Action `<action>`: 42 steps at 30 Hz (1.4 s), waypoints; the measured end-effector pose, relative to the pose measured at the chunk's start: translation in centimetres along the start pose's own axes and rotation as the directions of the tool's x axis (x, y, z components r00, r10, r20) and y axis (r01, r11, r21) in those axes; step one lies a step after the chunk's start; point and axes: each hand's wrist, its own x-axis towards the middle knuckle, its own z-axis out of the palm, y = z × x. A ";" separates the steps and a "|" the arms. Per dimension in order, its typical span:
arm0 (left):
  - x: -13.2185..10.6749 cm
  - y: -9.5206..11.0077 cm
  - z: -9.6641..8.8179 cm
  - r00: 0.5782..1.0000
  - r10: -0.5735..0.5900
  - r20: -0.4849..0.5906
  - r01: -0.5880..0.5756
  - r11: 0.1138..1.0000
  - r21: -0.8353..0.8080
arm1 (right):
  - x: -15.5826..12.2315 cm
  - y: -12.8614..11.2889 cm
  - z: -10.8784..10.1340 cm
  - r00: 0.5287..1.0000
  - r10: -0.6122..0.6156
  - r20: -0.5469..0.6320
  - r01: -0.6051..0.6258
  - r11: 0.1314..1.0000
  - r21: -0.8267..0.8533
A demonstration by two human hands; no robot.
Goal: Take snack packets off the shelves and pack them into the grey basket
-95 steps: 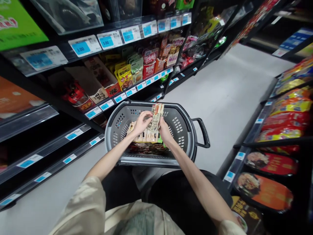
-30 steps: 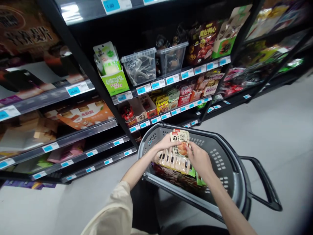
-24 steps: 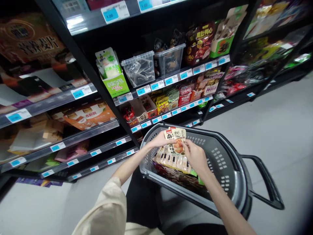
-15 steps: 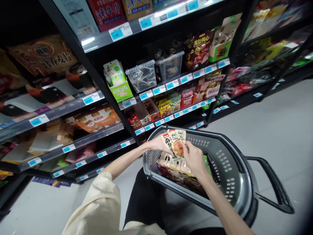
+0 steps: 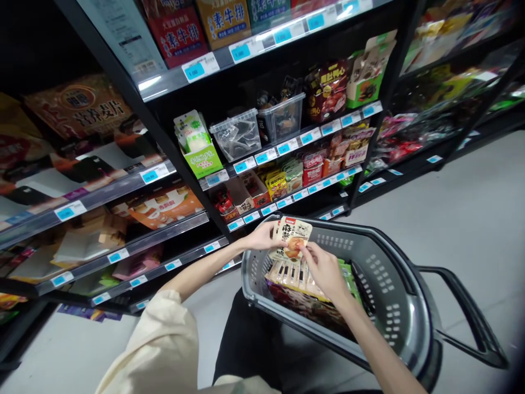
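Note:
Cream-coloured snack packets (image 5: pixel 296 232) with a red corner and a picture of food are held above the basket. My left hand (image 5: pixel 262 236) grips them at their left side, fingers closed. My right hand (image 5: pixel 326 269) pinches the front packet's lower right edge between thumb and fingertips. Just below, a box of upright cream packets (image 5: pixel 292 273) lies inside the grey shopping basket (image 5: pixel 420 334). A green pack (image 5: pixel 349 279) beside it is partly hidden by my right hand. How many packets I hold I cannot tell.
Shelves with price tags stand in front, carrying a green snack box (image 5: pixel 202 158), clear plastic tubs (image 5: pixel 240 134) and several small snack packs (image 5: pixel 275 183). The basket's black handle (image 5: pixel 467 306) sticks out to the right over the grey floor (image 5: pixel 484 219).
The packets, fanned apart before, now overlap more, and the front one is turned more upright. Both hands stay on them. The view has shifted slightly.

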 end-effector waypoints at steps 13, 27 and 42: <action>-1.0 0.9 2.7 0.987 -0.120 -0.110 0.081 0.948 -0.307 | -0.1 -0.7 1.5 1.000 0.006 -0.003 -0.006 0.998 -0.069; -0.9 1.4 -3.6 0.979 -0.014 -0.201 0.028 0.997 0.066 | -0.2 -0.7 1.1 1.000 -0.023 0.001 0.023 0.998 0.053; 5.0 -5.1 -13.3 0.441 -0.158 -0.884 0.412 0.910 0.043 | -0.6 -0.8 0.2 0.997 -0.053 0.047 0.057 0.995 -0.086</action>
